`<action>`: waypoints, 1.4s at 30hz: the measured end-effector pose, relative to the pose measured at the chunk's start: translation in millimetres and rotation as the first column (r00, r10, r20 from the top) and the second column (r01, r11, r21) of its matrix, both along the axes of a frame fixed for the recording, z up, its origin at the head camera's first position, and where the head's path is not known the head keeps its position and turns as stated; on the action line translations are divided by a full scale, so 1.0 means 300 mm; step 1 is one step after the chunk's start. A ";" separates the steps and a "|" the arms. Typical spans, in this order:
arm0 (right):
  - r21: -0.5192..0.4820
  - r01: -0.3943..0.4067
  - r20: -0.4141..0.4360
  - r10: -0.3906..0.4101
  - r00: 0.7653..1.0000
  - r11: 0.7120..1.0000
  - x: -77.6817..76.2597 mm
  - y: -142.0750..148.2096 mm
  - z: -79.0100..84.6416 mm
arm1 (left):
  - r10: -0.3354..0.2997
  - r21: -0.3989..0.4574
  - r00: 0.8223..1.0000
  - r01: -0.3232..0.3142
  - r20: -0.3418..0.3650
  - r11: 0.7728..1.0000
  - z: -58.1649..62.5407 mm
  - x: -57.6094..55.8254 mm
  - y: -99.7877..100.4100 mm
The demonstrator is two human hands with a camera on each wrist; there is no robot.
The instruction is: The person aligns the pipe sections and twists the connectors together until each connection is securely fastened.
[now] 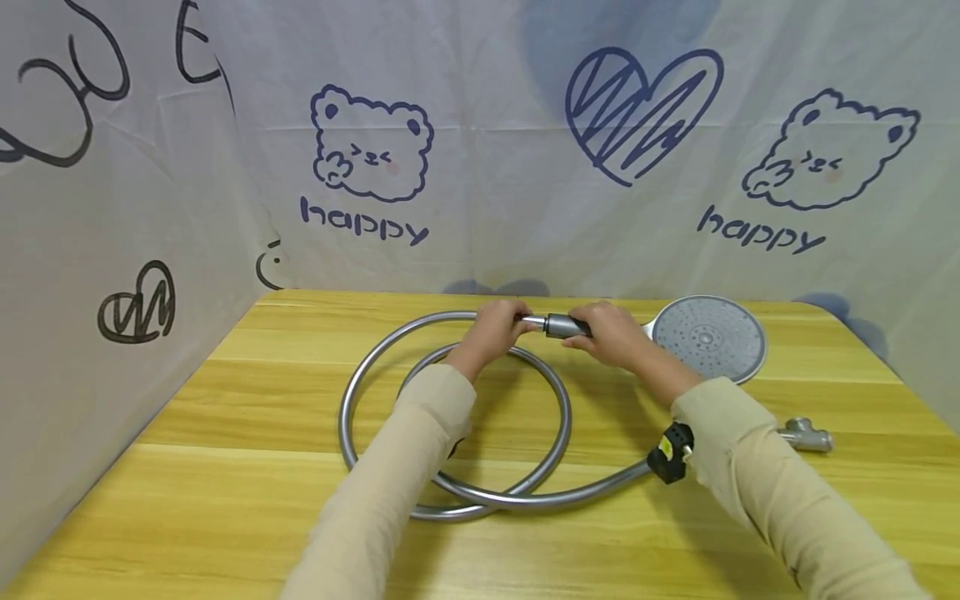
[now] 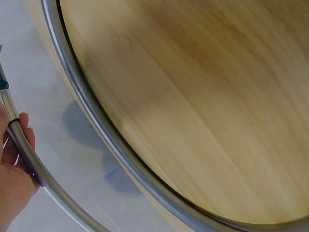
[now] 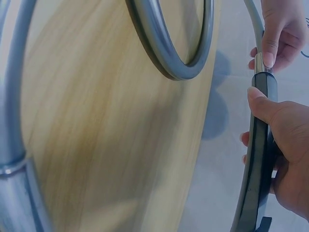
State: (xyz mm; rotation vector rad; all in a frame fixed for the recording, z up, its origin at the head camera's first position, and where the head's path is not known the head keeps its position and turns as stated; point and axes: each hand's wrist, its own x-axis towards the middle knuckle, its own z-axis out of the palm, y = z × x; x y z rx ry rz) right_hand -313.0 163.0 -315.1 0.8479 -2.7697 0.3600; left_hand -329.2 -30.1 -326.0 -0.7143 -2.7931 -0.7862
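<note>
A white cloth stands behind the table, drawn with two whole bears, each over the word "happy", and two scribbled hearts. One wooden table lies before it. On the table, one grey hose makes overlapping loops, with one end raised between the person's hands. Two pale sleeves reach in over it.

One shower head is held near the table's back edge, its round face out to the right. The right hand grips its handle; the left hand pinches the hose's metal collar, which meets the handle's end. The hands are near each other but apart. One small metal fitting lies by the right sleeve.

Only the head view shows the spray face and that fitting. The right wrist view shows the hose's other metal end, hidden in the head view; the left wrist view shows the hose running along the left palm.
</note>
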 end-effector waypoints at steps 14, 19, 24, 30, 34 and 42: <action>-0.020 -0.006 0.003 0.006 1.000 1.000 0.005 -0.004 -0.003 | 0.027 0.064 1.000 -0.027 0.005 0.998 0.003 0.012 -0.002; -0.017 0.000 0.005 0.000 1.000 1.000 0.004 -0.006 -0.005 | 0.015 0.045 1.000 -0.015 -0.010 0.999 0.001 0.011 -0.008; -0.005 0.001 0.002 -0.001 1.000 1.000 0.004 -0.007 -0.006 | 0.002 -0.035 0.999 -0.004 -0.046 0.999 0.001 0.009 -0.010; 0.006 0.005 0.004 -0.005 1.000 1.000 0.006 -0.007 -0.002 | -0.003 -0.035 1.000 0.002 -0.027 0.999 -0.003 0.005 -0.009; 0.006 0.007 0.002 -0.007 1.000 1.000 0.009 -0.005 0.000 | 0.008 -0.020 1.000 -0.008 -0.016 1.000 -0.006 0.005 -0.007; -0.001 0.002 -0.004 -0.002 1.000 1.000 0.012 -0.008 0.002 | 0.038 0.010 0.999 -0.037 -0.033 0.999 -0.005 0.011 -0.006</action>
